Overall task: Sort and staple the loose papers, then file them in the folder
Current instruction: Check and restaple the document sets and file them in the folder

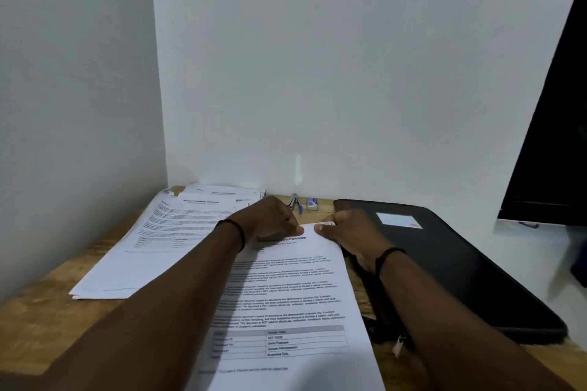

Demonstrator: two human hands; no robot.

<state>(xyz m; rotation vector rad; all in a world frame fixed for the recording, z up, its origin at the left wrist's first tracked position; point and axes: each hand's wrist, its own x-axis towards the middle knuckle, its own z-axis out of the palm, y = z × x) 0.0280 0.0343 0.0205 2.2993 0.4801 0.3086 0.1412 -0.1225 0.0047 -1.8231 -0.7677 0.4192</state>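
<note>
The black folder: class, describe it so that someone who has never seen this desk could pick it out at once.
Start at the wooden desk set against the white wall, then look along its right side, beyond the right hand. The black folder lies flat there, closed. It is the only dark, thick item among white sheets, with a pale label on its cover.
</note>
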